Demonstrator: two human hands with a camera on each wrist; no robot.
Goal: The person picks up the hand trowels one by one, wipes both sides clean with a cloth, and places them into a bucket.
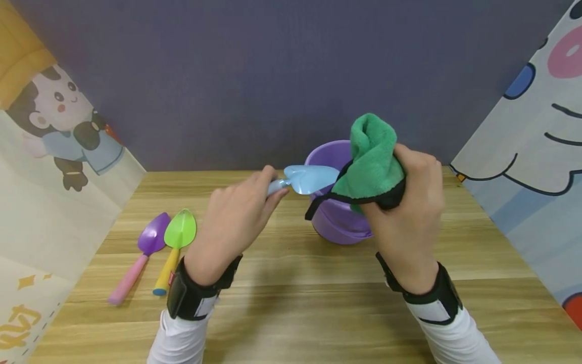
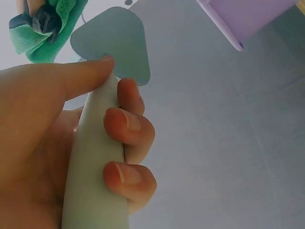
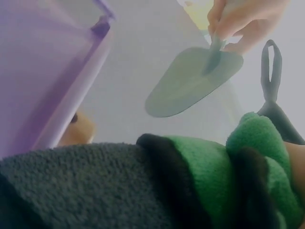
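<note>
My left hand point(image 1: 238, 217) grips the handle of a light blue toy shovel point(image 1: 313, 178), its thumb laid along the handle point(image 2: 95, 157) in the left wrist view. The blade points right, level with the bucket's rim. Bunched in my right hand point(image 1: 411, 217) is a green towel point(image 1: 370, 167) with black edging and a hanging loop point(image 3: 270, 71). In the head view the towel overlaps the shovel's tip; the right wrist view shows a gap between the towel and the blade point(image 3: 190, 83). Behind both stands a purple bucket point(image 1: 338, 227), partly covered by the towel.
Two more toy shovels lie at the left of the wooden table point(image 1: 291, 313): a purple one with a pink handle point(image 1: 129, 280) and a green one with a yellow handle point(image 1: 168, 270). A dark wall point(image 1: 236, 86) rises behind, with cartoon-printed panels point(image 1: 509, 151) at both sides.
</note>
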